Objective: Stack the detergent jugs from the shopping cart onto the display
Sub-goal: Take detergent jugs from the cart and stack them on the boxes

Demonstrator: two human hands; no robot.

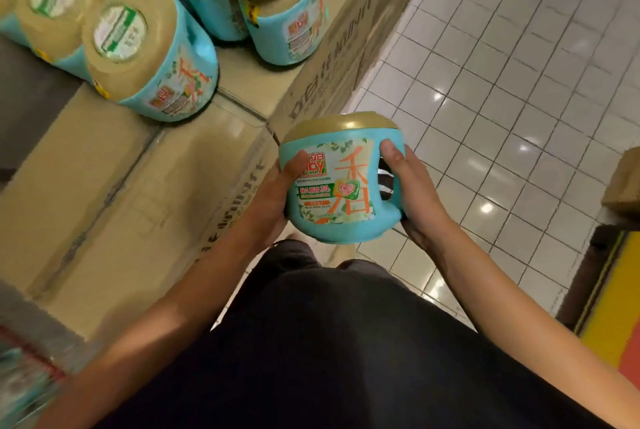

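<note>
I hold a teal detergent jug (341,183) with a gold lid and orange lettering upright in front of my body, just off the corner of the display. My left hand (277,193) grips its left side, thumb on the label. My right hand (412,186) grips the handle side, thumb on top of the handle. The display (152,193) is a stack of tan cardboard cartons at my left. Several matching jugs (152,54) stand on it further back, some stacked in a second layer (287,13). The shopping cart is not in view.
White tiled floor (502,82) lies to the right of the display. A dark stand with a yellow and orange panel (609,293) and a brown box (623,183) sit at the right edge. Bare carton top lies in front of the nearest jug.
</note>
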